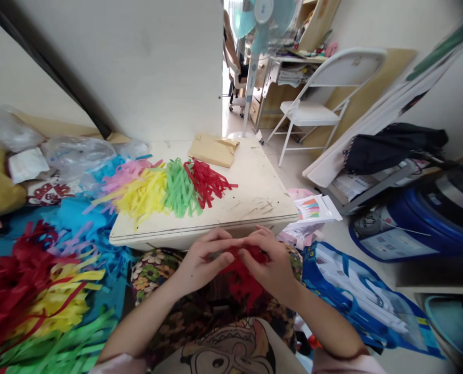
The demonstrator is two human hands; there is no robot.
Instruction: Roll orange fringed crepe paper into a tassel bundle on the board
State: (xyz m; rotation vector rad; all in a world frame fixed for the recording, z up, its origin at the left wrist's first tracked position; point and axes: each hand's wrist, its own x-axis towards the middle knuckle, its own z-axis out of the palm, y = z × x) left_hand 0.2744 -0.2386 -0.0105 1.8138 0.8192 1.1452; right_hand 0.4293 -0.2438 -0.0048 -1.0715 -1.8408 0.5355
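Craftwork at lap level: our left hand (200,262) and right hand (272,265) pinch a bunch of red paper strips (243,283) between them, seemingly to keep loose ends gathered. Just ahead, colour-sorted strips (164,189) fan across the bench (254,208).

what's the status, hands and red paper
Left hand and right hand both pinching red paper strips. Low table ahead carries coloured strip piles. Nothing obstructing.
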